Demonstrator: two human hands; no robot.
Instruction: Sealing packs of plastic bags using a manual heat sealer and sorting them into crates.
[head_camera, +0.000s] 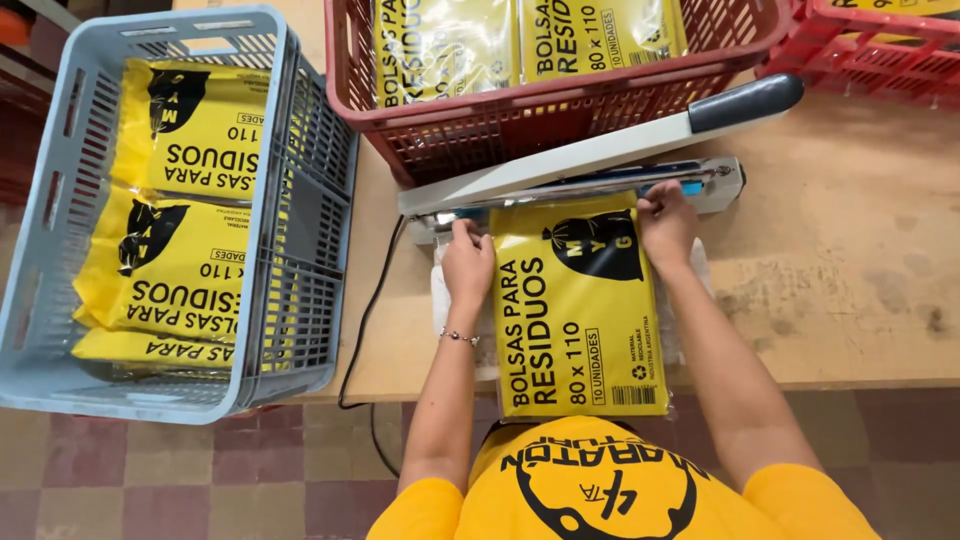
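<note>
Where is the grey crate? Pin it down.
In the head view the grey crate sits at the far left, off the table's left edge, left of the heat sealer and the left hand, holding yellow packs.

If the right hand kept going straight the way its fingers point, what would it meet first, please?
The right hand would probably first meet the sealer's base bar, which its fingertips nearly touch; the red crate lies beyond.

Under my left hand (467, 262) and right hand (665, 225) the yellow packet (578, 310) is glossy plastic film, smooth and slightly crinkled. The sealer (590, 165) has a painted metal arm, matt, with a dark smooth plastic grip. The table (850, 270) is bare wood, rough and scuffed. The grey crate (300, 210) and red crate (560, 105) are moulded plastic lattice.
</note>
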